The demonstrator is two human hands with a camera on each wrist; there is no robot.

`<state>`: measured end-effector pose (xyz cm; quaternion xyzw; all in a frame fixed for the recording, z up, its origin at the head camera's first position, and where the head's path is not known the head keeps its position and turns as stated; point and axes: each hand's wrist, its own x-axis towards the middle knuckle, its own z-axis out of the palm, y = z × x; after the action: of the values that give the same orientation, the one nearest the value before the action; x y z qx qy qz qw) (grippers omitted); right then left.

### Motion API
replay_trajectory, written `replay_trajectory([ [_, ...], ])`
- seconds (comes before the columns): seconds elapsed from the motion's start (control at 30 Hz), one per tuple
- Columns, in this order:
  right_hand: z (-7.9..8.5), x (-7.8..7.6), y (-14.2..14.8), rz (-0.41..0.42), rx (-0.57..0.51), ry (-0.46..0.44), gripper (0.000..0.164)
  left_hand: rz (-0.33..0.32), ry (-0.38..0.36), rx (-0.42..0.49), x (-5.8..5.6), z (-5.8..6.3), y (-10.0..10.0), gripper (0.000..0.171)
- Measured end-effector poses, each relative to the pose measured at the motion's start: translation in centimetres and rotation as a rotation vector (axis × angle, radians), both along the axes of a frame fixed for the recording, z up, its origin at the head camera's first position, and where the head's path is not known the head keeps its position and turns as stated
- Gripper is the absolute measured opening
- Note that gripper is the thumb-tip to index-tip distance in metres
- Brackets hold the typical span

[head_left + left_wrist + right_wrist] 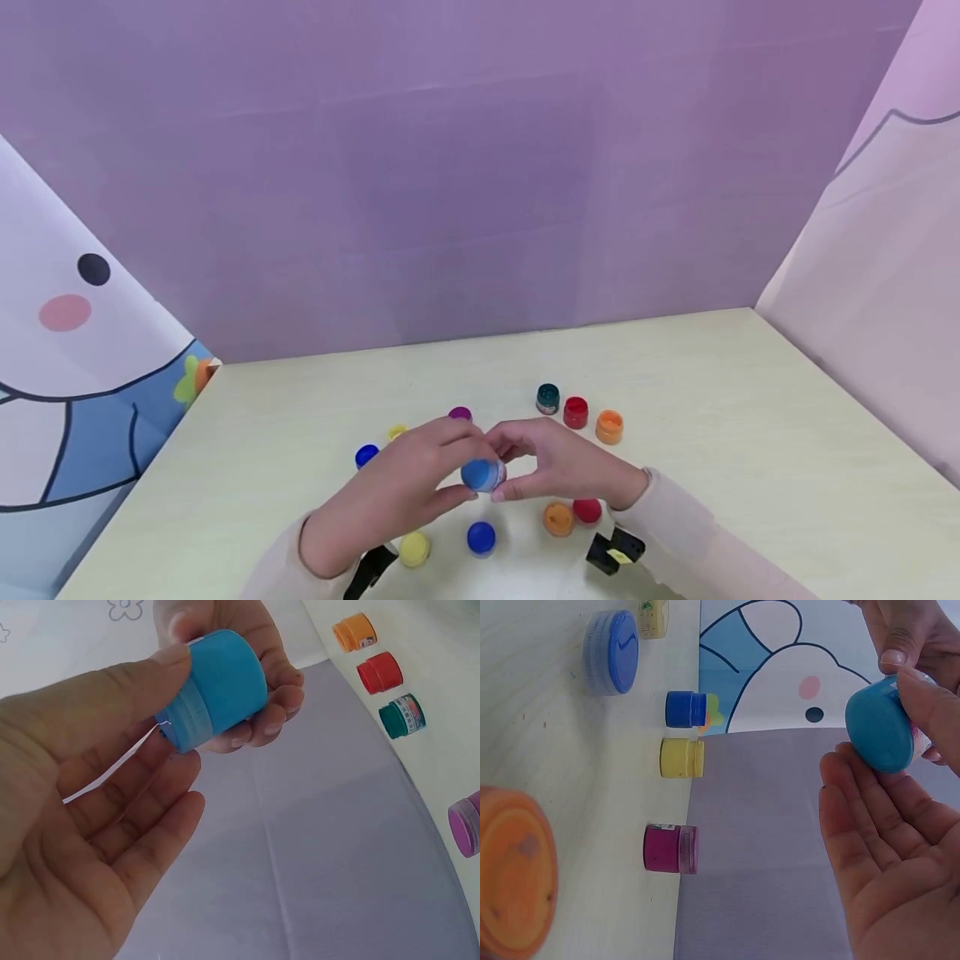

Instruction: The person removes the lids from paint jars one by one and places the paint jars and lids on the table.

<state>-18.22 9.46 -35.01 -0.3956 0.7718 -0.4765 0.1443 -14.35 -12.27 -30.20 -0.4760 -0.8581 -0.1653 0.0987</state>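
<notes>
A light-blue paint jar (480, 475) with a translucent lid is held tilted on its side above the table, between both hands. My left hand (405, 479) pinches it at the lid end, thumb on one side and fingers beneath, as the left wrist view shows. From the other side my right hand (566, 458) grips the jar, its thumb on the jar's side and its fingers under it. The lid (187, 720) looks seated on the jar; whether it is loose I cannot tell.
Behind the hands stand open green (547, 398), red (576, 412) and orange (609, 427) jars. Dark blue (366, 455), yellow (397, 431) and purple (460, 413) jars are farther left. Nearer lie yellow (414, 550), blue (481, 538), orange (558, 519) and red (587, 510) lids.
</notes>
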Motion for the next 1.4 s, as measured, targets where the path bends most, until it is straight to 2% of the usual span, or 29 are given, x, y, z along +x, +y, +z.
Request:
replay_trajectory([
  [0.2,0.0,0.0,0.1,0.031,0.001,0.042,0.036,-0.048,0.002,0.05,0.0,-0.2,-0.2,0.033],
  [0.4,0.3,0.0,0.2,0.041,0.006,0.087,0.038,-0.064,0.027,0.056,-0.1,-0.3,-0.2,0.035],
  [0.73,0.5,0.1,0.2,0.059,-0.007,0.138,0.039,-0.073,-0.032,0.119,-0.2,-0.3,-0.1,0.032],
  [1.17,0.1,0.1,0.3,0.028,-0.077,0.277,0.036,0.05,-0.081,0.143,-0.1,-0.7,0.3,0.029],
  [1.4,-0.2,0.4,-0.2,-0.069,-0.094,0.336,0.04,0.183,-0.088,0.197,0.0,-1.0,0.6,0.039],
])
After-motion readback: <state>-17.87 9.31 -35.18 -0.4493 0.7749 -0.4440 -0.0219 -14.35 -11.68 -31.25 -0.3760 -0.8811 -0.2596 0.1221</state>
